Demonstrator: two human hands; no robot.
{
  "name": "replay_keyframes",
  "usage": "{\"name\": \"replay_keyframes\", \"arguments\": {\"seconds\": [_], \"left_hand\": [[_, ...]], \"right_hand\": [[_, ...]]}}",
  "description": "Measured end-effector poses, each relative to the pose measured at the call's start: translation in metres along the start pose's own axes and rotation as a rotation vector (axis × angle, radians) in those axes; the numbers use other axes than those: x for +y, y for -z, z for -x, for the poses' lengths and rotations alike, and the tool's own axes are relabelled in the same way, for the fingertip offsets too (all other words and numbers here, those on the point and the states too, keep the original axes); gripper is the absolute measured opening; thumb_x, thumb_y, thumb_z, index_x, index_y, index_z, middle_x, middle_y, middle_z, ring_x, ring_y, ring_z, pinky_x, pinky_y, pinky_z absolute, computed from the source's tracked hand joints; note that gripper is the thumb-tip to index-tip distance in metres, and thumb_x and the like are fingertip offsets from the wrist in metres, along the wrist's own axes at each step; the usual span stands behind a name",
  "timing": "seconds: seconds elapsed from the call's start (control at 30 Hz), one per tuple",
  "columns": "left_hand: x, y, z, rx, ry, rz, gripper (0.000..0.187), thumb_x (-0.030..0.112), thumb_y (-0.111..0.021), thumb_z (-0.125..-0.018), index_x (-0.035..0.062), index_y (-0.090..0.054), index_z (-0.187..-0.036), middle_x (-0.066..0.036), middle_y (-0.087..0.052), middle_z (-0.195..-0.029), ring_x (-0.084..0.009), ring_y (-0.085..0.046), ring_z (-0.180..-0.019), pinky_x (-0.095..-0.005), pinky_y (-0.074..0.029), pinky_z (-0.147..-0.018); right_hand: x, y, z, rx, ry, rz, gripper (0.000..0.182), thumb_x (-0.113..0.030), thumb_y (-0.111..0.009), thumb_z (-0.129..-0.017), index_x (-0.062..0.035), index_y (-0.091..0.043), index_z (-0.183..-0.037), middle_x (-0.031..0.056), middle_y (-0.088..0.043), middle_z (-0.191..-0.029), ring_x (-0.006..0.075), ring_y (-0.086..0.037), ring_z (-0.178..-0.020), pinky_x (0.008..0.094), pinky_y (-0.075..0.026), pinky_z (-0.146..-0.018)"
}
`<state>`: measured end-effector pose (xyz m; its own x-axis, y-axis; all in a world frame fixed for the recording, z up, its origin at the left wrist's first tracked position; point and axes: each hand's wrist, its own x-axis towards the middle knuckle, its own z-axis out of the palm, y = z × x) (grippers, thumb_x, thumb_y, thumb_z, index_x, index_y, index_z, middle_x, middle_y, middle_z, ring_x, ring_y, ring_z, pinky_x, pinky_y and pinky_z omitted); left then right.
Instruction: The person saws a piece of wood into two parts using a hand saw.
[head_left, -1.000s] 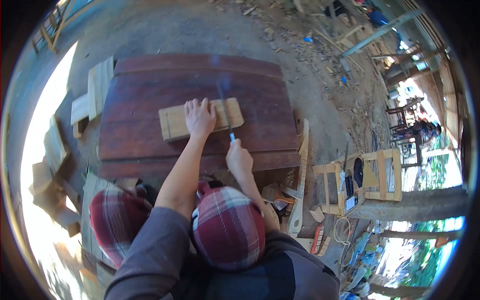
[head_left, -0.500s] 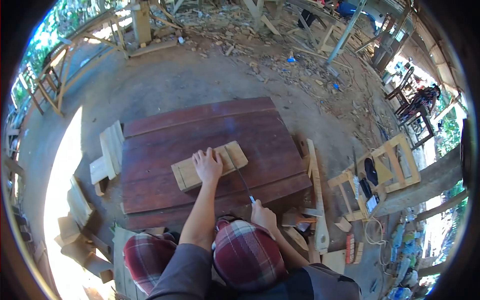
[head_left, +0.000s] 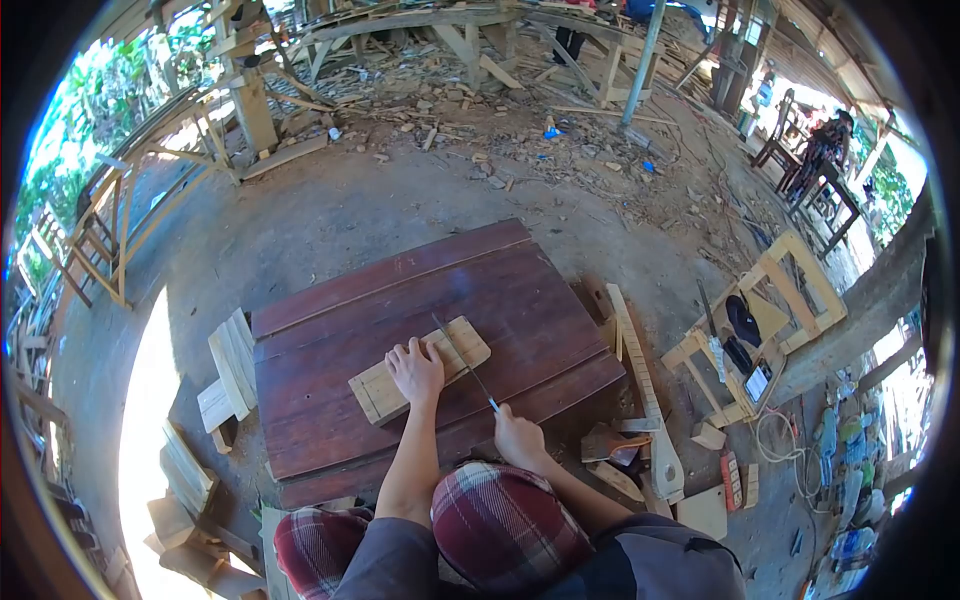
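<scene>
A pale rectangular wooden block (head_left: 385,391) lies at a slant on a dark reddish-brown wooden panel (head_left: 320,420). My left hand (head_left: 415,373) grips the block from above, fingers reaching over its far edge. Dark lines mark the block's left end. Across its right part runs the thin blade of a handsaw (head_left: 466,367), seen nearly edge-on, its tip past the block's far side. My right hand (head_left: 519,437) is closed round the saw's handle at the near side, over the panel's front edge. Most of the handle is hidden in the fist.
Wood offcuts (head_left: 228,365) lie left of the panel. On the right are a long notched wooden piece (head_left: 645,390), a wooden frame (head_left: 795,290) with a phone (head_left: 757,381) on it, and a pale cord (head_left: 790,455). Plastic bottles (head_left: 855,543) lie farther right. Wood scraps cover the far ground.
The camera view has tilted up and turned, so the panel and block sit lower and rotated. The saw blade now extends farther past the block's far edge; both hands keep their hold.
</scene>
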<state>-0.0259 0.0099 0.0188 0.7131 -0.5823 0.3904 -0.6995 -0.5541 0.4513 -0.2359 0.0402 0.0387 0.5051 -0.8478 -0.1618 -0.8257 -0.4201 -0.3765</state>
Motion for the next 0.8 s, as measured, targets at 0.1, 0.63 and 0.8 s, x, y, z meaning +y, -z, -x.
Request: {"name": "replay_keyframes", "arguments": {"seconds": [0.1,0.63,0.8], "left_hand": [[0.003,-0.001,-0.001,0.007,-0.018,-0.003,0.030,0.032,-0.054,-0.090,0.0057,-0.063,-0.100,-0.018,-0.056,-0.097,-0.0346,-0.050,-0.103,-0.0459,-0.034,-0.101],[0.003,0.001,0.000,-0.045,-0.020,-0.027,0.034,0.034,-0.055,-0.090,0.0071,-0.064,-0.109,-0.019,-0.057,-0.103,-0.0356,-0.049,-0.105,-0.0453,-0.036,-0.097],[0.002,0.000,0.000,-0.031,-0.012,-0.055,0.033,0.034,-0.056,-0.089,0.0071,-0.064,-0.106,-0.018,-0.057,-0.103,-0.0356,-0.050,-0.105,-0.0458,-0.036,-0.097]], "right_hand": [[0.017,0.006,0.032,-0.065,-0.030,-0.017,0.024,-0.028,-0.038,-0.099,-0.0051,-0.044,-0.102,0.0237,-0.066,-0.071,0.0428,-0.066,-0.067,0.0546,-0.052,-0.060],[-0.014,-0.012,-0.042,0.102,0.003,-0.121,0.026,-0.027,-0.038,-0.100,-0.0031,-0.048,-0.099,0.0210,-0.065,-0.068,0.0399,-0.066,-0.064,0.0540,-0.051,-0.056],[-0.018,-0.010,-0.039,0.060,-0.036,-0.111,0.026,-0.027,-0.038,-0.100,-0.0028,-0.047,-0.099,0.0218,-0.066,-0.070,0.0409,-0.067,-0.066,0.0546,-0.051,-0.058]]}}
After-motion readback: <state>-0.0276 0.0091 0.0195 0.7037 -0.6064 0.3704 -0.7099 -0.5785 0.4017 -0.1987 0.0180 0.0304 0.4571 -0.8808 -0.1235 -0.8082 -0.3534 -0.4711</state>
